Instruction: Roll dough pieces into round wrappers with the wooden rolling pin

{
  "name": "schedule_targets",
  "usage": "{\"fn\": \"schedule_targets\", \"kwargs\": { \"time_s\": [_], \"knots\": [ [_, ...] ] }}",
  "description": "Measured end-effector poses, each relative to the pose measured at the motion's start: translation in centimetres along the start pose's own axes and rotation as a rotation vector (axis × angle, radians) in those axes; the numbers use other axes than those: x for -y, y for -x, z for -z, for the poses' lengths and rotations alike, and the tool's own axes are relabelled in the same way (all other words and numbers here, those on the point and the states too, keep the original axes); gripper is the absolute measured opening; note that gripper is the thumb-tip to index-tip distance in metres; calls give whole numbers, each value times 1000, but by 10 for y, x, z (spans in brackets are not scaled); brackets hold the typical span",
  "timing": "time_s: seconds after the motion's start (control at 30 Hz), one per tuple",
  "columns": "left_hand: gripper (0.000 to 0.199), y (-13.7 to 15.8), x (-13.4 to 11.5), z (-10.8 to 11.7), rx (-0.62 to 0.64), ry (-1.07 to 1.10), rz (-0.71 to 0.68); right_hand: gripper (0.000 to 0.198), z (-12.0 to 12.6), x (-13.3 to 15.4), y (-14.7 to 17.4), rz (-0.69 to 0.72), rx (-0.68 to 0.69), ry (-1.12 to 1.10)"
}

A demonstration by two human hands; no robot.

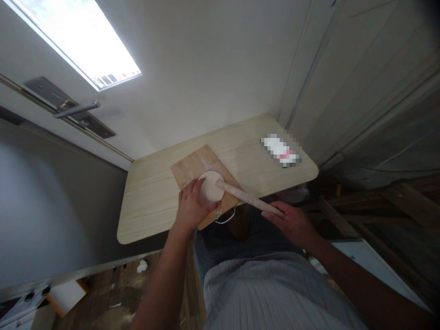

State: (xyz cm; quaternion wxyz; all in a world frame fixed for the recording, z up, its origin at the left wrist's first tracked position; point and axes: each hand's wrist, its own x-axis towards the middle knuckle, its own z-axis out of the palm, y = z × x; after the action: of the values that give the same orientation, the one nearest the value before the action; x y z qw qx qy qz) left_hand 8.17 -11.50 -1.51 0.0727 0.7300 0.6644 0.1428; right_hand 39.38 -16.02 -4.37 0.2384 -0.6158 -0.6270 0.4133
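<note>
A pale round of dough [211,187] lies on a wooden cutting board [192,166], with white flour dusted over part of the wood. My left hand [193,204] grips the dough's near left edge, fingers along one side and thumb at the lower right. In my right hand [290,223] is the outer end of a floured rolling pin [252,200], the fingers wrapped round it. The pin slants up to the left, and its far tip rests on the right part of the dough. A metal handle [226,219] sticks out at the board's near edge.
The board sits on a narrow light-wood table [151,197] against a pale door with a lever handle [77,110]. A blurred-out white and red object [280,150] lies at the table's right. A white scrap [142,266] is on the floor at lower left.
</note>
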Motion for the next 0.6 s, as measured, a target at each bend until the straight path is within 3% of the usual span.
{"fn": "schedule_targets", "kwargs": {
  "time_s": [0.2,0.37,0.5,0.6],
  "knots": [
    [92,-23,32,11,168,68,-192,40,1,-1,0,8,1,-10],
    [95,-39,29,25,298,155,-258,40,0,1,1,18,19,-20],
    [79,-43,21,29,320,290,-220,39,-1,3,5,45,44,-20],
    [52,-49,12,17,187,428,-52,36,-3,6,7,60,58,-2]
  ]
}}
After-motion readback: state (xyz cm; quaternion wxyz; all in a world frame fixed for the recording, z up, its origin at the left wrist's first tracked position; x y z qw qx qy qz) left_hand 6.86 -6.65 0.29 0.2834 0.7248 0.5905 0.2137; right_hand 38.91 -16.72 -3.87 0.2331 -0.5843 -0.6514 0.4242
